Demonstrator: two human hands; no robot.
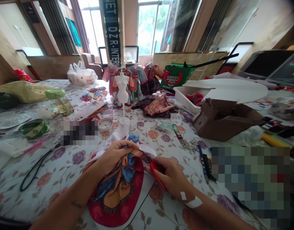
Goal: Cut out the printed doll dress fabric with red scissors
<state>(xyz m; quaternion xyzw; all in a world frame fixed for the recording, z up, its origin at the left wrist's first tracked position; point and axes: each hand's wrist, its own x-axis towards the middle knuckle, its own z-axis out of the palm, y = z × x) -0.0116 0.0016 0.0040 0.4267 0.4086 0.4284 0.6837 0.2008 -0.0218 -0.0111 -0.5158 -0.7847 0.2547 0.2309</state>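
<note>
A patterned cloth (113,191) in blue and orange with a wide red border lies bunched at the front middle of the table. My left hand (120,153) is closed on its upper part, fingers pinching the fabric. From the right, my right hand (168,174) grips red-handled scissors (157,175), whose dark blades reach to the cloth's upper edge near my left fingers. How far the blades are apart I cannot tell. White material lies under and behind the cloth. Beyond it stands a small white mannequin (123,88) on a stand.
Doll-sized dresses (136,78) hang behind the mannequin. Folded dark red cloth (158,105) lies right of it. A cardboard box (223,121) and white tray (185,95) stand right. Small metal pieces (188,145) and a pen (202,158) lie nearer. Left are tape rolls (34,127) and a green-lidded bottle (60,102).
</note>
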